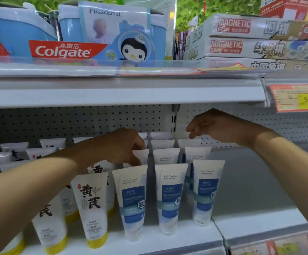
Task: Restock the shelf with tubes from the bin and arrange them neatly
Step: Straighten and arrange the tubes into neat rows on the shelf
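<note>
**Tightly packed rows could topple**

The left hand (120, 146) pinches the top edge of a blue-label tube (140, 156) in the second rank. The right hand (210, 126) hovers, fingers loosely curled and empty, just above the rear tube (189, 142) of the right column. Tugging either tube could tip the front blue-label tubes (170, 197), which stand cap-down and close together. At 9 o'clock, yellow-capped tubes (92, 208) crowd the left forearm. At 12 o'clock the upper shelf (123, 92) limits lift. No bin is in view.
</note>
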Motion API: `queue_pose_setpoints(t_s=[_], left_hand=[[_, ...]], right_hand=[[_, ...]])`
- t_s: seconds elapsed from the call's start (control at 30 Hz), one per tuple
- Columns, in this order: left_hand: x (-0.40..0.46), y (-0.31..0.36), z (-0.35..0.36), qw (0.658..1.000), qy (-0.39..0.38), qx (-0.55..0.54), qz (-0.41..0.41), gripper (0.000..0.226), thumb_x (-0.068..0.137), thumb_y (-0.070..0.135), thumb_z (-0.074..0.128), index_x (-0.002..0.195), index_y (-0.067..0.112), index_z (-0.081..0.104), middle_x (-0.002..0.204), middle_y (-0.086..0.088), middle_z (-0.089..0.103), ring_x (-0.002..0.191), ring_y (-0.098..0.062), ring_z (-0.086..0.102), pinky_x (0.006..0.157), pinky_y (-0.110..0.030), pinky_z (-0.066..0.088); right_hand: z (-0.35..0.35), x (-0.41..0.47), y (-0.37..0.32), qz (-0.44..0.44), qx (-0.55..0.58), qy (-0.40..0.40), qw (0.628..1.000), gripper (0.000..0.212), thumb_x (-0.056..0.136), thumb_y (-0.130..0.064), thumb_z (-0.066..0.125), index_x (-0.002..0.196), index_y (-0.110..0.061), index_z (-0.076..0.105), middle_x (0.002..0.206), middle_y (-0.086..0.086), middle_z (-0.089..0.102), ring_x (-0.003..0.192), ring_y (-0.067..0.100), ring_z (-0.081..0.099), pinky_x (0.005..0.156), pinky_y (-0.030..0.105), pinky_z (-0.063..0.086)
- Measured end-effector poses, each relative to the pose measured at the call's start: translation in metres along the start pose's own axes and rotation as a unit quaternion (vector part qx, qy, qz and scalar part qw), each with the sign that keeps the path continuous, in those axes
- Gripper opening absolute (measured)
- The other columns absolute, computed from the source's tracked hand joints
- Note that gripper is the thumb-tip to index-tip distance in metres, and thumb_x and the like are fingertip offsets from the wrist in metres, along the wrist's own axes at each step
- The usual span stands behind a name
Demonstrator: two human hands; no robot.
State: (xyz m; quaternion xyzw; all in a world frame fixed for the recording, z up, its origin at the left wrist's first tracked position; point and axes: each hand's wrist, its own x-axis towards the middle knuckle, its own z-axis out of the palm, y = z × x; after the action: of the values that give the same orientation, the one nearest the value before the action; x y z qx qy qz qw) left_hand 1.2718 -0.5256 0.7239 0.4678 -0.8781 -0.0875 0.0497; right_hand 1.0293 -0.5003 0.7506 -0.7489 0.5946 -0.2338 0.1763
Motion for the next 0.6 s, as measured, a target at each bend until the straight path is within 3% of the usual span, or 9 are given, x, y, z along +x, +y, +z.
queue_pose_setpoints(t_s=[0.1,0.23,0.33,0.47,0.6], left_hand=[[-0.002,0.001,-0.006,0.999,0.019,-0.019,-0.022,0.027,0.079,0.025,0.072,0.105,0.021,0.067,0.096,0.011,0.064,0.095,-0.008,0.062,0.086,-0.021,0.048],[-0.004,-0.001,-0.013,0.995,0.037,-0.078,-0.041,0.019,0.078,0.025,0.073,0.095,0.028,0.066,0.092,0.012,0.067,0.095,-0.010,0.062,0.094,-0.029,0.049],[-0.006,-0.003,-0.013,0.994,0.045,-0.086,-0.046,0.016,0.078,0.023,0.073,0.089,0.031,0.066,0.093,0.008,0.070,0.094,-0.012,0.065,0.094,-0.035,0.051],[-0.012,-0.002,-0.013,0.993,0.072,-0.079,-0.044,0.018,0.080,0.025,0.071,0.098,0.027,0.069,0.092,0.010,0.072,0.089,-0.002,0.063,0.078,-0.016,0.047],[-0.022,0.008,-0.016,0.990,0.113,-0.078,-0.038,0.019,0.082,0.027,0.069,0.100,0.024,0.069,0.090,0.013,0.069,0.088,-0.003,0.063,0.082,-0.015,0.046]], right_hand=[[-0.005,-0.008,0.009,0.004,-0.066,-0.048,0.997,0.011,0.088,-0.016,0.061,0.089,-0.022,0.070,0.103,-0.007,0.069,0.094,0.008,0.061,0.082,0.016,0.046],[0.004,-0.012,0.015,-0.002,-0.097,-0.083,0.992,0.014,0.083,-0.012,0.066,0.095,-0.017,0.073,0.094,-0.008,0.072,0.087,0.006,0.065,0.082,0.022,0.050],[0.010,-0.010,0.017,-0.004,-0.105,-0.087,0.991,0.013,0.084,-0.011,0.064,0.091,-0.017,0.073,0.092,-0.008,0.072,0.082,0.003,0.063,0.081,0.022,0.048],[0.010,-0.009,0.019,-0.011,-0.096,-0.087,0.992,0.013,0.085,-0.012,0.064,0.089,-0.022,0.072,0.093,-0.010,0.072,0.087,0.004,0.064,0.084,0.024,0.048],[0.005,-0.016,0.014,-0.020,-0.048,-0.041,0.998,0.020,0.085,-0.012,0.064,0.100,-0.025,0.067,0.097,-0.011,0.067,0.098,0.009,0.062,0.089,0.020,0.046]])
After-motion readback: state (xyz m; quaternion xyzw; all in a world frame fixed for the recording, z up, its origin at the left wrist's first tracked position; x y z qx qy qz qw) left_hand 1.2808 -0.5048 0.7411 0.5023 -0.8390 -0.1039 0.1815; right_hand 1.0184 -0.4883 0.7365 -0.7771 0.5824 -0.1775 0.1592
